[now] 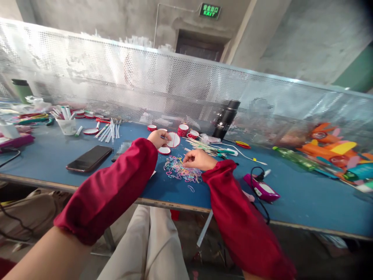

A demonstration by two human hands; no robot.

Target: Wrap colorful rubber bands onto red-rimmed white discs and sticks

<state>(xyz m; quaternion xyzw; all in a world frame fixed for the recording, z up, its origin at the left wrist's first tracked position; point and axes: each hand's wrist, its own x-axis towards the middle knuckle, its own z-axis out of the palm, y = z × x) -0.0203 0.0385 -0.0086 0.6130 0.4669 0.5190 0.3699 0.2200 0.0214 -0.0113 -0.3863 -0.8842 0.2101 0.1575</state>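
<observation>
My left hand (159, 138), its fingers closed, is at the left edge of a round white disc (174, 140) with a red rim. The disc is tilted up towards me, and a thin red line crosses its face. Just under that hand lies another white, red-rimmed round piece (164, 150). My right hand (200, 160) hovers at the right side of a loose pile of small coloured rubber bands (177, 168), thumb and fingers pinched together. Whatever sits between those fingertips is too small to make out. One pale band (191, 188) lies apart, nearer the table edge.
Behind my hands stand red-sided round pieces (183, 130), thin sticks (204, 146) and a black flask (227, 119). A phone (89, 158) and a cup of markers (66, 126) are left. Rightward lie a purple box (262, 188) with a cable and orange bottle crafts (326, 146).
</observation>
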